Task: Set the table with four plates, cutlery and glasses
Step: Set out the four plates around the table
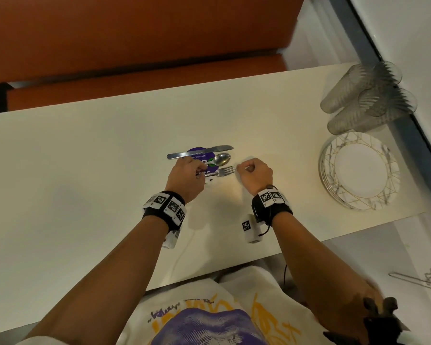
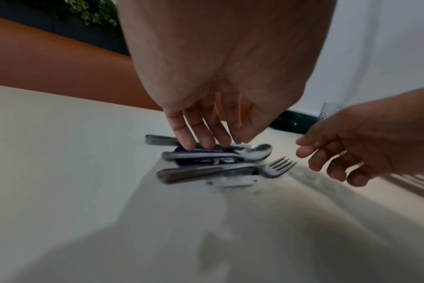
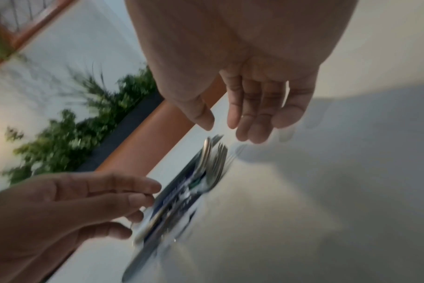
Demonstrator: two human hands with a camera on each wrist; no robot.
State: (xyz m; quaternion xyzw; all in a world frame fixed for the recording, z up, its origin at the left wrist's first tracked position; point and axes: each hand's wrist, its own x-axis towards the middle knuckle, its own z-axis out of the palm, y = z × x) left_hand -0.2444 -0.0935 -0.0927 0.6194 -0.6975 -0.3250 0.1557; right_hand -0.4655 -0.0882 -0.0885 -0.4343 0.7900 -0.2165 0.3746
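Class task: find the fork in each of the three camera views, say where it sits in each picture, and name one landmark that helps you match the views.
Head view: fork at centre, tines pointing right, between the two hands.
Left wrist view: fork right of centre, below the spoon.
Right wrist view: fork near centre, blurred, seen end-on.
Shared landmark: the purple sticker under the cutlery.
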